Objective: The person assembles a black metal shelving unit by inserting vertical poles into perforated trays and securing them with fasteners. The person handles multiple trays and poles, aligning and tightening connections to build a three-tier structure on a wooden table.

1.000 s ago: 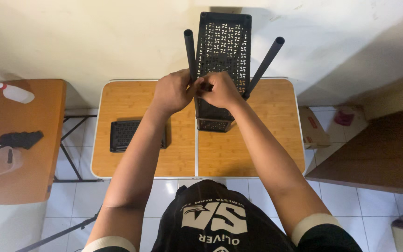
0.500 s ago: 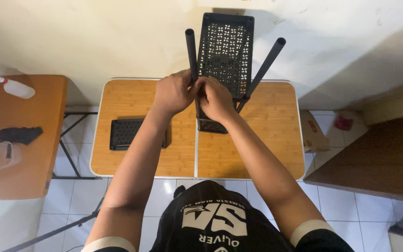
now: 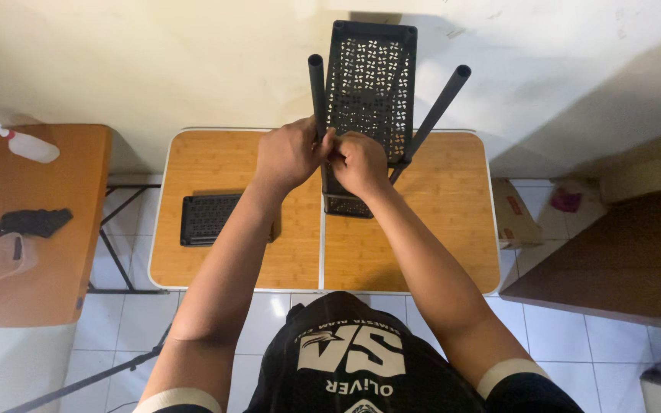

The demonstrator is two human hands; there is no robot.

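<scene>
A black rack (image 3: 369, 84) of perforated shelf panels and round poles stands upright on the wooden folding table (image 3: 415, 252). My left hand (image 3: 288, 155) is closed around the rack's left front pole (image 3: 317, 88). Touching it, my right hand (image 3: 359, 163) pinches something at the same pole, hidden by the fingers. A second pole (image 3: 439, 107) leans out to the right. Both forearms reach up from the bottom of the view.
A spare black perforated panel (image 3: 208, 218) lies flat on the table's left half. A second brown table (image 3: 32, 229) on the left carries a spray bottle (image 3: 17, 142), a black object and a clear cup. A cardboard box (image 3: 516, 213) sits on the tiled floor at right.
My right hand has slid slightly left and down along the rack, closing up against my left hand at the pole. The rack and the left hand have barely shifted.
</scene>
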